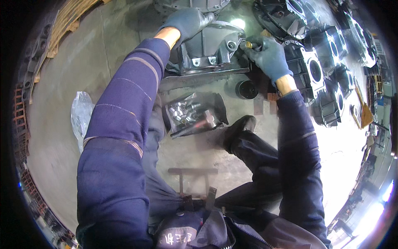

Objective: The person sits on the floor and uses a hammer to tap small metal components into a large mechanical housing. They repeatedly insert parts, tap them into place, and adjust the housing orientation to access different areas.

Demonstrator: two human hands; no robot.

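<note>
- The left hand [187,23], in a dark glove, lies palm-down with fingers spread over the top of a grey metal casting [213,50]; it presses on the casting and does not close around it.
- The left arm reaches forward nearly straight, its blue striped sleeve running from the lower left up to the casting.
- The right hand [269,54], also gloved, is bent at the wrist, with its fingers pinched shut on a small brass-coloured fitting [248,44] held against a round port on the casting's right side.
- The right forearm rises from the lower right, elbow bent.
- The casting sits on a flat metal plate [195,81] on the concrete floor [74,70], at the far side of the floor in front of the person.
- A black tray of silvery bolts [184,111] lies just nearer the person, with a hammer-like tool [195,126] across its near edge.
- A row of dark housings [319,70] lies to the right.
</note>
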